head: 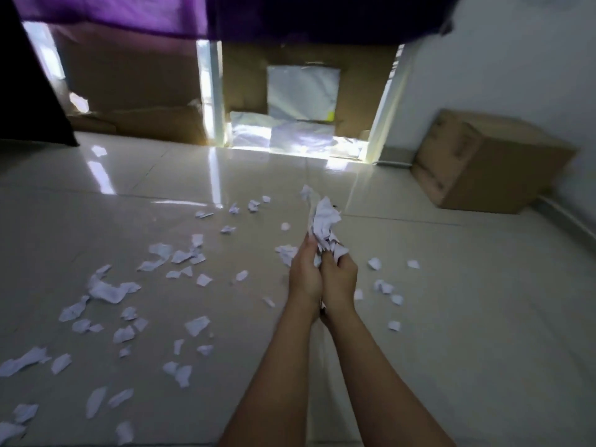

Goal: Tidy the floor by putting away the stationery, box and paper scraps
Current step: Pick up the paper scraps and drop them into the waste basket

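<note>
Where the glossy tiled floor [451, 317] meets the white wall [516, 75] on the right, 1 brown cardboard box [483, 162] stands with its top closed, so what it holds cannot be seen. It sits well apart from the hands, farther back and to their right.

In this head view, 2 bare forearms reach forward from the bottom edge and meet near the middle of the picture. The left hand [304, 272] and the right hand [338, 275] are side by side and touching, and both grip 1 wad of paper scraps [324, 221]. The wad is white and crumpled, sticks up out of the top of the hands and is held above the floor. The left hand's fingers lie up along the wad's left side. The right hand's fingers curl round its lower part, with a few pieces poking out.

Many loose paper scraps [109, 290], white and torn, lie scattered on the floor. Most are left of the arms, spreading down to the bottom left corner. A smaller number lie to the right of the hands and just beyond them.

At the far edge of the floor, flat cardboard sheets [135, 85] cover a window, with light showing through the gaps. White sheets [303, 91] rest against them, and a purple curtain [113, 11] hangs across the top.
</note>
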Motion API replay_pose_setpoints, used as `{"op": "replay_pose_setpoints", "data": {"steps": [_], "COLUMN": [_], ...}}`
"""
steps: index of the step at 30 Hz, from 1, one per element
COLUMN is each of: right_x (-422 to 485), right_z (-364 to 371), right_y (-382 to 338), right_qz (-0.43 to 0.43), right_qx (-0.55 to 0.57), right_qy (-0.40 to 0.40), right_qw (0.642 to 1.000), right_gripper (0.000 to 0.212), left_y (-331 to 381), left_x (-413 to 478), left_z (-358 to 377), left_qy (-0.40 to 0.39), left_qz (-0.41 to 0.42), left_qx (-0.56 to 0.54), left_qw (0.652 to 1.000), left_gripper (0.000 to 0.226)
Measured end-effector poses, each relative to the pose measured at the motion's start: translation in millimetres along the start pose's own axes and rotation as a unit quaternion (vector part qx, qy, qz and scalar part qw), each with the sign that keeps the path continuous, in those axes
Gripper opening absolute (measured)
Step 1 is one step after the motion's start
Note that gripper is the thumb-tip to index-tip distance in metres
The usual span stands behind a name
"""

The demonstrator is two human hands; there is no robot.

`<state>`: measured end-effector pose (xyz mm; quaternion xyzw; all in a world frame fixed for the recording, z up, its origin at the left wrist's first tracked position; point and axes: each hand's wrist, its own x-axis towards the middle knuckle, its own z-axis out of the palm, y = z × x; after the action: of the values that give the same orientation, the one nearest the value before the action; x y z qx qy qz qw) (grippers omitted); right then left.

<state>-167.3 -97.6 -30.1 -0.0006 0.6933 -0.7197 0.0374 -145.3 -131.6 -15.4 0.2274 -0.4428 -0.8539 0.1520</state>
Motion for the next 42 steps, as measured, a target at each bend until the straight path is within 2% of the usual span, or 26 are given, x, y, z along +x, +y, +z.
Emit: {"op": "replay_pose_setpoints", "data": {"steps": [3,7,11,18,21,24,28,31,33,36,40,42], "right_x": [8,17,26,6,-5,-14,-25,-31,-31,-30,-25,-20], "right_z": [-71,-189,-337,-608,-698,-771,-835,-857,-863,-864,-848,-837], "right_y": [-48,-109,-164,-214,-209,-193,-163,-148,-144,-143,-148,-151], "right_qz": [-0.009,-0.05,-0.083,-0.124,-0.12,-0.079,0.05,0.172,0.217,0.225,0.18,0.172], "right_qx": [0.043,0.066,0.062,0.046,0.013,-0.035,-0.129,-0.212,-0.241,-0.263,-0.286,-0.299], "right_qy": [0.027,0.098,0.206,0.4,0.46,0.486,0.463,0.426,0.419,0.427,0.435,0.428], "right_qw": [0.999,0.992,0.973,0.907,0.88,0.87,0.876,0.862,0.848,0.836,0.834,0.835], "right_gripper": [0.024,0.014,0.014,0.023,0.024,0.019,0.025,0.036,0.036,0.024,0.007,0.026], "left_y": [-2,-23,-69,-193,-250,-303,-350,-370,-378,-379,-361,-344], "left_x": [-32,-78,-133,-255,-297,-321,-324,-318,-313,-307,-303,-302], "left_z": [81,201,338,557,615,652,683,689,687,679,666,661], "left_qy": [-0.049,-0.132,-0.25,-0.422,-0.465,-0.491,-0.512,-0.506,-0.497,-0.489,-0.48,-0.476], "left_qz": [0.002,-0.001,-0.041,-0.15,-0.199,-0.242,-0.236,-0.254,-0.25,-0.231,-0.173,-0.129], "left_qx": [0.031,0.055,0.069,0.062,0.065,0.102,0.256,0.342,0.364,0.37,0.371,0.366], "left_qw": [0.998,0.99,0.965,0.892,0.86,0.83,0.785,0.75,0.747,0.755,0.776,0.789], "left_gripper": [0.034,0.031,0.032,0.034,0.033,0.031,0.025,0.039,0.052,0.06,0.058,0.047]}}
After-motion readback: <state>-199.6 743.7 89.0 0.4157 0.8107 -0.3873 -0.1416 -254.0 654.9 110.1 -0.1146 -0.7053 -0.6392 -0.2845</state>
